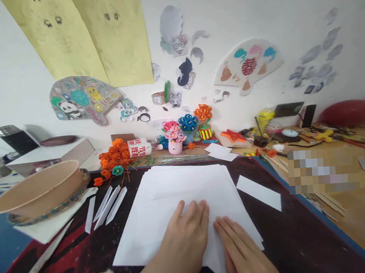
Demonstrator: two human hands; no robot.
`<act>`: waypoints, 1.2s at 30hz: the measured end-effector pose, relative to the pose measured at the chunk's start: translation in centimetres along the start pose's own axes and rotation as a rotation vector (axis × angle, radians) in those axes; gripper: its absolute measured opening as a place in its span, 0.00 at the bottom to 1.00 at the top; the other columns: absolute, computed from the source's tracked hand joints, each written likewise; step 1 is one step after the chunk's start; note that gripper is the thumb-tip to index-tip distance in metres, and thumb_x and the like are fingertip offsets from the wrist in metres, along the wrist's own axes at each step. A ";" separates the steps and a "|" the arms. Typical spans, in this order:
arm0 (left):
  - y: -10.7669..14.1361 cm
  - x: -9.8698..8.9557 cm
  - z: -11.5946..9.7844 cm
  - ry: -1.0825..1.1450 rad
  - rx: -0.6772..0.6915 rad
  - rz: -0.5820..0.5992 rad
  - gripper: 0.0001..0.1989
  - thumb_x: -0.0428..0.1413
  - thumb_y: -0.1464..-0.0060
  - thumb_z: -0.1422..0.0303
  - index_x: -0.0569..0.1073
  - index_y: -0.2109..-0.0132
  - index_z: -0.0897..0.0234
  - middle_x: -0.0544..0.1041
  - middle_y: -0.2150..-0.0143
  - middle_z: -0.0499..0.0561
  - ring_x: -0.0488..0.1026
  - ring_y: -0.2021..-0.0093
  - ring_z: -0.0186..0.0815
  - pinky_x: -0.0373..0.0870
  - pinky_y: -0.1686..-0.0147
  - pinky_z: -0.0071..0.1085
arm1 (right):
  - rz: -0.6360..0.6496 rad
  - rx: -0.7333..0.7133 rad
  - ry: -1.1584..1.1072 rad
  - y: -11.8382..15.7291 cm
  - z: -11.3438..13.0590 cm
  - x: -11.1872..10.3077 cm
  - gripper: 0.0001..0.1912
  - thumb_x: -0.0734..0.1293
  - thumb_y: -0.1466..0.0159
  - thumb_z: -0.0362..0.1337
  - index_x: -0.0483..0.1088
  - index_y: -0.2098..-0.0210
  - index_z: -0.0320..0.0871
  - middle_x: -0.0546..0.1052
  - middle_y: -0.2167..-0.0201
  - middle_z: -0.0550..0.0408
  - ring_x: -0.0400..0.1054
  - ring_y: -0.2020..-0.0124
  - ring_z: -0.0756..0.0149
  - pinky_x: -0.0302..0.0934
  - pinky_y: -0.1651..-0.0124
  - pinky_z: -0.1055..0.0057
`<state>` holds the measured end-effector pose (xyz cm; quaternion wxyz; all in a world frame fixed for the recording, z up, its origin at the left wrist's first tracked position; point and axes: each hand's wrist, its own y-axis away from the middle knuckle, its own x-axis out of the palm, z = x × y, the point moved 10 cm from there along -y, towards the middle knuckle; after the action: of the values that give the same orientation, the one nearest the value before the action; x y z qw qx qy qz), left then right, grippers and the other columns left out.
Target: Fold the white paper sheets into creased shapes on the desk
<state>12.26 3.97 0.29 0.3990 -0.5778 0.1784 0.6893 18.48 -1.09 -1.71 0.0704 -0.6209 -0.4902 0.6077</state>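
Observation:
A stack of white paper sheets lies on the dark mat in the middle. My left hand rests on it near its lower part, fingers stretched forward and its palm hidden. Just to its right, my right hand lies with straight fingers side by side on the paper. Between the two hands a white paper reaches below the stack's front edge; whether it is a separate piece I cannot tell. Narrow folded paper strips lie left of the stack, and a white paper rectangle lies to its right.
Scissors lie at the lower left, near a beige bowl. Orange pipe-cleaner flowers and small flower pots stand behind the stack. A drink cup, pliers and wooden sticks are on the right.

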 end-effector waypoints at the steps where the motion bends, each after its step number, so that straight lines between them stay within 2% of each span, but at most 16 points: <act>1: -0.5 0.4 0.6 0.003 -0.023 0.032 0.24 0.46 0.41 0.70 0.66 0.39 0.75 0.69 0.39 0.60 0.65 0.44 0.45 0.59 0.46 0.44 | 0.011 -0.009 0.005 0.1 0.1 0.2 0.19 0.56 0.37 0.25 0.73 0.51 0.34 0.78 0.51 0.49 0.74 0.51 0.59 0.71 0.53 0.68; 4: -2.1 1.6 2.3 0.014 -0.071 0.109 0.26 0.47 0.44 0.74 0.64 0.39 0.78 0.70 0.40 0.63 0.66 0.45 0.46 0.61 0.46 0.46 | 0.033 -0.018 0.016 0.5 0.1 0.7 0.20 0.57 0.37 0.26 0.73 0.50 0.33 0.77 0.50 0.49 0.74 0.50 0.59 0.71 0.52 0.67; 7: -2.6 1.8 3.0 0.009 -0.084 0.106 0.25 0.45 0.43 0.75 0.64 0.39 0.79 0.71 0.41 0.63 0.67 0.46 0.46 0.62 0.47 0.46 | 0.053 -0.010 0.012 0.6 0.2 0.9 0.20 0.57 0.38 0.25 0.72 0.49 0.32 0.77 0.48 0.48 0.73 0.49 0.58 0.71 0.52 0.67; 14: 0.5 -0.3 0.0 -0.077 0.004 -0.080 0.23 0.43 0.39 0.71 0.68 0.42 0.79 0.72 0.42 0.61 0.68 0.46 0.43 0.62 0.48 0.41 | 0.039 0.019 -0.003 -0.1 0.1 0.3 0.20 0.56 0.37 0.24 0.73 0.51 0.33 0.78 0.51 0.49 0.74 0.52 0.59 0.72 0.54 0.67; 17: 0.9 -0.4 0.1 -0.050 -0.007 -0.076 0.23 0.43 0.39 0.69 0.68 0.41 0.76 0.72 0.41 0.59 0.68 0.46 0.43 0.61 0.47 0.41 | 0.025 0.004 -0.012 -0.2 0.1 0.0 0.20 0.56 0.38 0.24 0.73 0.52 0.32 0.79 0.52 0.48 0.75 0.52 0.59 0.71 0.54 0.66; 21: 0.2 0.2 0.9 -0.034 -0.011 -0.034 0.23 0.44 0.40 0.71 0.68 0.41 0.77 0.72 0.42 0.60 0.69 0.47 0.43 0.62 0.48 0.40 | 0.043 -0.031 -0.022 -0.9 0.2 0.1 0.19 0.56 0.38 0.25 0.74 0.53 0.33 0.80 0.53 0.47 0.75 0.54 0.59 0.71 0.54 0.65; 25: 0.0 0.2 0.6 -0.054 0.044 -0.078 0.23 0.46 0.41 0.70 0.70 0.43 0.78 0.72 0.42 0.62 0.70 0.47 0.44 0.65 0.49 0.39 | 0.168 0.017 -0.074 -3.1 -0.7 1.5 0.21 0.55 0.38 0.26 0.75 0.54 0.31 0.79 0.53 0.43 0.74 0.51 0.57 0.69 0.48 0.62; 30: 0.7 0.1 0.0 -0.094 0.052 -0.114 0.23 0.46 0.42 0.71 0.70 0.43 0.80 0.72 0.42 0.64 0.71 0.46 0.44 0.64 0.48 0.37 | 0.435 -0.106 -0.138 -5.4 -1.1 5.5 0.23 0.56 0.39 0.24 0.70 0.46 0.27 0.74 0.46 0.37 0.69 0.44 0.56 0.64 0.41 0.59; 33: 1.1 0.6 0.1 -0.094 0.013 -0.119 0.24 0.45 0.42 0.72 0.69 0.42 0.80 0.72 0.42 0.65 0.71 0.45 0.45 0.65 0.48 0.37 | 0.485 -0.073 -0.179 -5.7 -2.1 6.8 0.24 0.55 0.37 0.24 0.68 0.43 0.28 0.71 0.43 0.37 0.66 0.42 0.56 0.62 0.40 0.60; 36: 1.1 1.8 1.1 -0.072 -0.073 -0.058 0.26 0.47 0.45 0.71 0.66 0.41 0.84 0.70 0.41 0.70 0.70 0.43 0.50 0.65 0.46 0.41 | 0.473 -0.033 -0.193 -5.4 -2.5 6.9 0.25 0.54 0.37 0.24 0.66 0.41 0.30 0.69 0.41 0.39 0.64 0.40 0.58 0.62 0.39 0.60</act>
<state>10.68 4.70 -1.31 0.4036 -0.5718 0.1218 0.7038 16.20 7.67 -2.14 -0.1309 -0.6587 -0.3454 0.6555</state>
